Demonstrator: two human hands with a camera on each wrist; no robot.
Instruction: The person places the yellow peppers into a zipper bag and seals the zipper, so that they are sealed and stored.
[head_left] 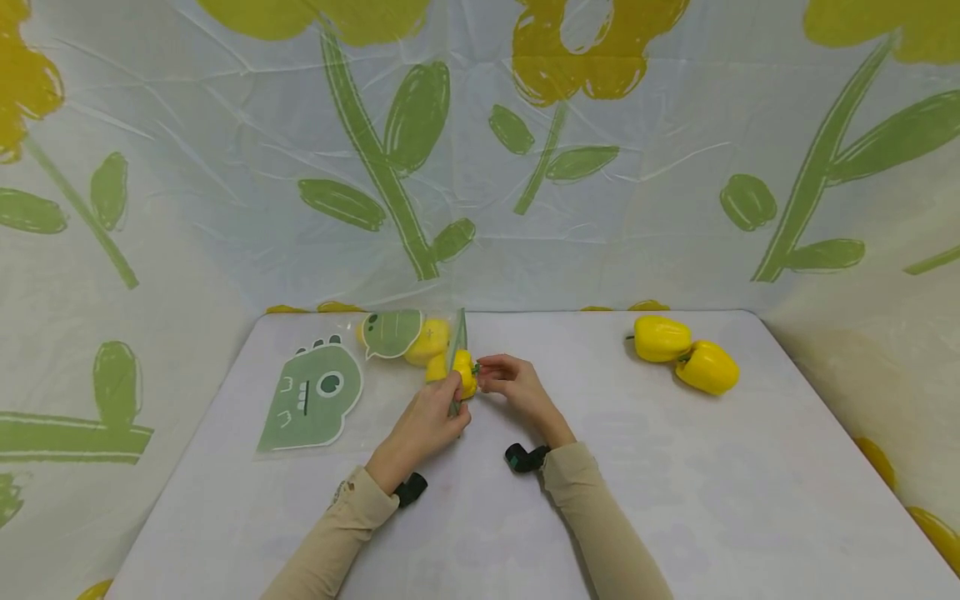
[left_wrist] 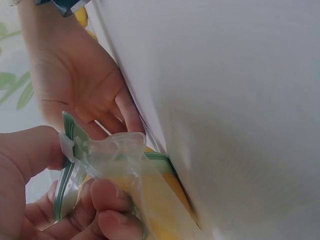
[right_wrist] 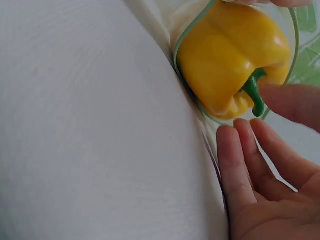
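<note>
A clear zip bag (head_left: 420, 342) with a green dinosaur print lies at the middle of the white table (head_left: 675, 467), with yellow peppers inside. My left hand (head_left: 452, 393) pinches the bag's green zip edge (left_wrist: 70, 150) between thumb and fingers. A yellow pepper (right_wrist: 232, 55) with a green stem sits in the bag's mouth. My right hand (head_left: 489, 375) is at that mouth with its fingers (right_wrist: 245, 165) straight. Its thumb lies close beside the stem, and I cannot tell if it touches.
A second dinosaur-print bag (head_left: 311, 398) lies flat at the left of the table. Two loose yellow peppers (head_left: 684, 353) lie together at the back right. A flower-patterned sheet (head_left: 480, 150) hangs behind and at both sides.
</note>
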